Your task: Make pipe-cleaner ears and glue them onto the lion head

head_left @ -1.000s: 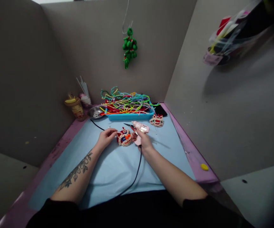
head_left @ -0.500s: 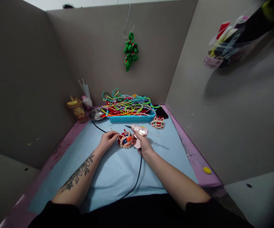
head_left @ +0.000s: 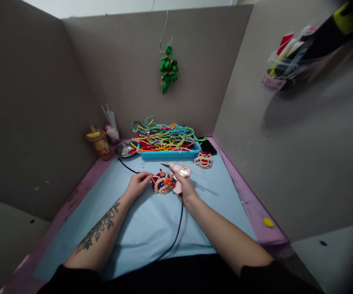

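My right hand (head_left: 184, 187) is wrapped round a pink hot glue gun (head_left: 180, 169), its dark nozzle pointing left and its black cord running down toward me. Just left of the gun is a fuzzy lion-like head (head_left: 161, 183) made of red, cream and blue pipe cleaners, with an orange bit at its right side. Some fingertips of the right hand reach its right edge. My left hand (head_left: 140, 182) pinches at the head's upper left edge with thumb and forefinger. Whether a small piece sits between those fingertips is too small to tell.
Behind my hands, a blue tray (head_left: 170, 155) overflows with coloured pipe cleaners. A metal bowl (head_left: 125, 149) and a brown cup (head_left: 99, 143) stand left of it. A second cream lion head (head_left: 204, 160) and a black phone (head_left: 208, 147) lie right. Grey partitions enclose the desk.
The camera view has tilted slightly, so the whole scene sits a little lower. Both hands, the glue gun and the lion head keep nearly the same places.
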Available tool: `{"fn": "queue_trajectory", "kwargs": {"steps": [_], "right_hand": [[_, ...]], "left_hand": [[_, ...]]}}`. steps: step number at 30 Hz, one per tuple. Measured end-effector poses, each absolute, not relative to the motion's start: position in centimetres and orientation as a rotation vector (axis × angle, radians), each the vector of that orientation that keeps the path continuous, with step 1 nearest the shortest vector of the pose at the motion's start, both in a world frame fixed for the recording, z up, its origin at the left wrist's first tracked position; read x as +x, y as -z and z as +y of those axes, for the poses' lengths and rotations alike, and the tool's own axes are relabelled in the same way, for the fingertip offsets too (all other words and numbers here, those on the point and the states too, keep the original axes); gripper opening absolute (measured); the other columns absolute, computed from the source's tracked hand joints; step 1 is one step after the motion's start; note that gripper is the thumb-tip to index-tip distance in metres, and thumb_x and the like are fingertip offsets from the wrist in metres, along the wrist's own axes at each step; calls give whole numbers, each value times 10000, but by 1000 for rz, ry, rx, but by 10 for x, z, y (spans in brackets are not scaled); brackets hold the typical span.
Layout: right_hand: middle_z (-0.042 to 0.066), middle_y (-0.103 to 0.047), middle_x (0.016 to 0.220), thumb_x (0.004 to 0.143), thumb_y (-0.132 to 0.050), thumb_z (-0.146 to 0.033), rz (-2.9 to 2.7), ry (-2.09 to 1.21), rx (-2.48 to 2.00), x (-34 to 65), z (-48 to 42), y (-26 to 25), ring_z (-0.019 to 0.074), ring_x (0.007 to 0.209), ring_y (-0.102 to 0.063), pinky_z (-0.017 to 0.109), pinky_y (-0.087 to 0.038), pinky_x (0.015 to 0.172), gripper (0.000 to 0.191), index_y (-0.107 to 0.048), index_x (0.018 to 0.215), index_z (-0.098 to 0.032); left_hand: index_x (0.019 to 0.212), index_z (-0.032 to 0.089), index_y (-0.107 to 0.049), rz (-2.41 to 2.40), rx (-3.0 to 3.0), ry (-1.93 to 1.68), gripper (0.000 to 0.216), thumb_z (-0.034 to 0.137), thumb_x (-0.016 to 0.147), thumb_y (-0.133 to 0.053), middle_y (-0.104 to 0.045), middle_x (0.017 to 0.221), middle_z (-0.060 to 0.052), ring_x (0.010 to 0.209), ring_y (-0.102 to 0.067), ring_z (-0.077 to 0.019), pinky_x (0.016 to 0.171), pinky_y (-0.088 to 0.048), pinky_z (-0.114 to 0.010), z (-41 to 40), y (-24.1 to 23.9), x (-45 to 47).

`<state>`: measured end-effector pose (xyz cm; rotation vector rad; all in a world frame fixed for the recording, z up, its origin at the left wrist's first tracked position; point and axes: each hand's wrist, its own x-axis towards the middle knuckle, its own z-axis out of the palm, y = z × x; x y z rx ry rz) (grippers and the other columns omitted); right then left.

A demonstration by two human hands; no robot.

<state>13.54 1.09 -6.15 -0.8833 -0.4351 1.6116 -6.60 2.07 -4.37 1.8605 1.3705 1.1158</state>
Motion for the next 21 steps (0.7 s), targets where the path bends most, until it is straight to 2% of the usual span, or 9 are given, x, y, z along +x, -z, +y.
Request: {"fn": "queue_trajectory", "kwargs": {"steps": [3,7,14,21], "right_hand": [[19,-653,562,709,-754,-332,-419,-1610,-867,137,11,62,124,455,-612,197,-472,412,244,-619,755,-135],[9,-653,568,710,-743,-336,-390,-1607,-865,138,10,61,113,436,-592,193,-450,395,240,-624,779,-139],[2,-644,554,701,-735,-318,-366,-1572,-877,139,10,56,100,421,-566,192,-454,411,222,-628,781,-141],[1,-632,541,699,-746,-335,-391,-1587,-903,137,11,59,101,429,-572,182,-448,411,238,-626,748,-137]], "left_hand": [[878,164,-708,1364,1856,-1108,318,416,838,-517,-747,853,-66,796,-679,-204,758,-520,-303,19,44,-67],[953,163,-691,1387,1850,-1125,345,421,861,-481,-739,838,-61,772,-677,-200,733,-525,-303,18,45,-68],[896,176,-689,1349,1895,-1192,261,395,802,-582,-725,866,-70,766,-662,-193,727,-521,-298,18,45,-66],[860,183,-712,1342,1933,-1184,242,387,792,-601,-723,823,-69,739,-656,-191,712,-515,-297,17,42,-63]]}}
